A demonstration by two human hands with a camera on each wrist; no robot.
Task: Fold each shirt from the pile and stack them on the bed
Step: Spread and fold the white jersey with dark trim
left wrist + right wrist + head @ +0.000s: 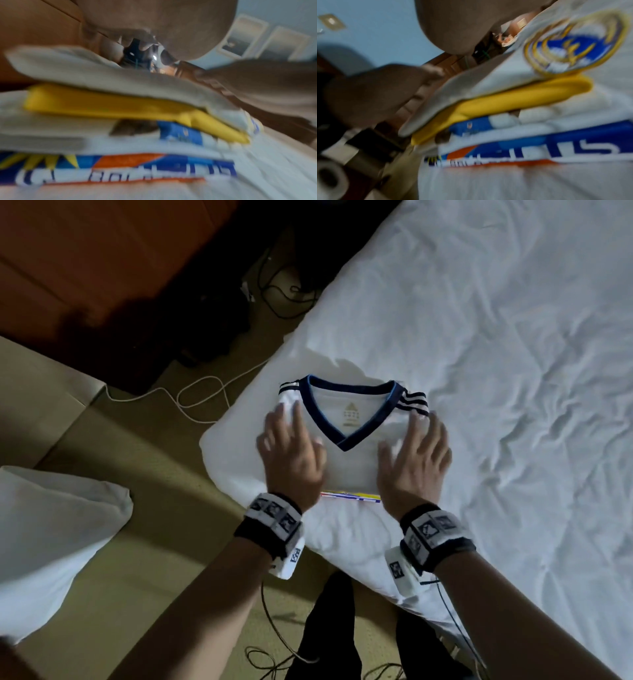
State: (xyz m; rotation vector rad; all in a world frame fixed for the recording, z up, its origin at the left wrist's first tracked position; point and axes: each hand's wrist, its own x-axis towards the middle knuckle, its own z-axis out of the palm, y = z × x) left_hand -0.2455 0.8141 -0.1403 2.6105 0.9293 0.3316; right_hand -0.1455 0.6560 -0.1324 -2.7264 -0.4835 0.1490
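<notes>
A folded white jersey (349, 470) with a navy V collar lies on top of a small stack at the corner of the bed (496, 354). My left hand (291, 446) presses flat on its left side and my right hand (418, 450) presses flat on its right side, fingers spread and straight. Under the jersey (488, 75) sits a folded yellow shirt (102, 106) (513, 97). Below that is a white shirt with a blue and orange print (154, 169) (539, 150); only its coloured edge (352, 497) shows in the head view. Both wrist views are blurred.
The white sheet is rumpled, with open room to the right of the stack. A white pillow (51, 542) lies on the floor at the left. A white cable (205, 398) and dark cables (284, 296) run beside the bed. Brown wooden furniture (85, 251) stands at the top left.
</notes>
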